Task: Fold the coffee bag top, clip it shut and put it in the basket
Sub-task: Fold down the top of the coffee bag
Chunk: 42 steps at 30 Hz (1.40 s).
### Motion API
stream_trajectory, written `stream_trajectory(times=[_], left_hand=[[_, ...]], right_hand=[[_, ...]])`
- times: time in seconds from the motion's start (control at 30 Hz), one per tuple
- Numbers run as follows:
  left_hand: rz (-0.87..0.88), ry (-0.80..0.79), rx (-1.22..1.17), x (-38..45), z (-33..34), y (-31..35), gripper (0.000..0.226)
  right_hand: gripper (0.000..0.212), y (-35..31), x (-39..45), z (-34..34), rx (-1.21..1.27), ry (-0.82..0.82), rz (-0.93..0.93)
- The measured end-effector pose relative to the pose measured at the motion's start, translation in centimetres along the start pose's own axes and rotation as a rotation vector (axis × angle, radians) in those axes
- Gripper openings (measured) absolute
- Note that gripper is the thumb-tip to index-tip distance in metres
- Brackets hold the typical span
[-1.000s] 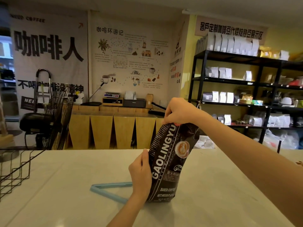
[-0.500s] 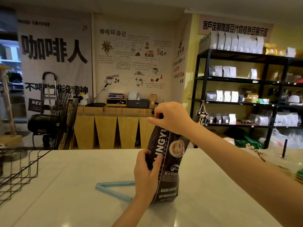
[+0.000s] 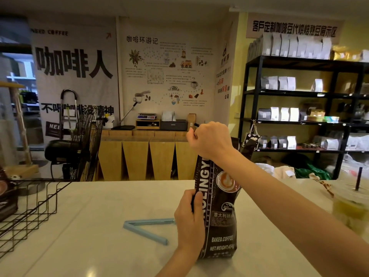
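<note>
on the pale counter (image 3: 99, 226), in the head view, the coffee bag (image 3: 218, 212) is standing upright near the middle, more square to the camera than a second ago. the right hand (image 3: 211, 142) is closing over the bag's top, fingers curled tight around the crumpled edge, now bunched lower than before, so the fold is probably under way but not finished. the left hand (image 3: 189, 218) is wrapping the bag's left side, thumb pressing on the front, steadying it. the blue clip (image 3: 147, 229) is lying spread open, untouched, just left of the bag. the wire basket (image 3: 30, 208) is waiting well apart at the left edge.
</note>
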<state>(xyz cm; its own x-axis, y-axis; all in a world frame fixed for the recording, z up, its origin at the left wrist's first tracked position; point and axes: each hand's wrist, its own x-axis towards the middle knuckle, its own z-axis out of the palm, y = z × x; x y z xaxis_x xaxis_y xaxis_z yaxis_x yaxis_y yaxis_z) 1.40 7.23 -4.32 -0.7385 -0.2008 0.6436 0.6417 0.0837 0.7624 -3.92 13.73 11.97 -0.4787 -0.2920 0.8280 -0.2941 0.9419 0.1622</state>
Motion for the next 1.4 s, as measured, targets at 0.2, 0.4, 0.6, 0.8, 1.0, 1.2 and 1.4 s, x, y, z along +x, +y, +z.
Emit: stream_trajectory(times=[0.2, 0.4, 0.6, 0.8, 1.0, 1.2, 1.4], left_hand=[[0.015, 0.013, 0.049, 0.0, -0.6, -0.1, 0.014], [-0.103, -0.074, -0.138, 0.6, -1.8, 0.4, 0.016], [-0.215, -0.163, -0.244, 2.3, -2.0, 2.3, 0.018], [-0.164, -0.092, -0.18, 2.6, -1.6, 2.7, 0.018], [-0.15, -0.015, -0.152, 2.0, -1.6, 2.3, 0.021], [-0.159, -0.045, -0.15, 2.4, -1.9, 2.4, 0.016], [-0.127, -0.063, -0.139, 4.5, -2.2, 3.7, 0.012]], right_hand=[[0.054, -1.0, 0.5, -0.7, 0.059, -0.118, -0.039], [0.049, -1.8, 1.6, -1.1, 0.284, -0.264, 0.017], [0.048, -2.3, 1.4, -0.8, 0.249, -0.218, 0.021], [0.048, -2.6, 1.2, -0.9, 0.204, -0.138, 0.016], [0.043, -3.0, 0.7, -0.8, 0.101, -0.096, -0.081], [0.037, -1.9, 1.0, -2.5, 0.045, -0.185, -0.188], [0.038, 3.4, -3.9, -2.3, 0.458, 0.52, 0.201]])
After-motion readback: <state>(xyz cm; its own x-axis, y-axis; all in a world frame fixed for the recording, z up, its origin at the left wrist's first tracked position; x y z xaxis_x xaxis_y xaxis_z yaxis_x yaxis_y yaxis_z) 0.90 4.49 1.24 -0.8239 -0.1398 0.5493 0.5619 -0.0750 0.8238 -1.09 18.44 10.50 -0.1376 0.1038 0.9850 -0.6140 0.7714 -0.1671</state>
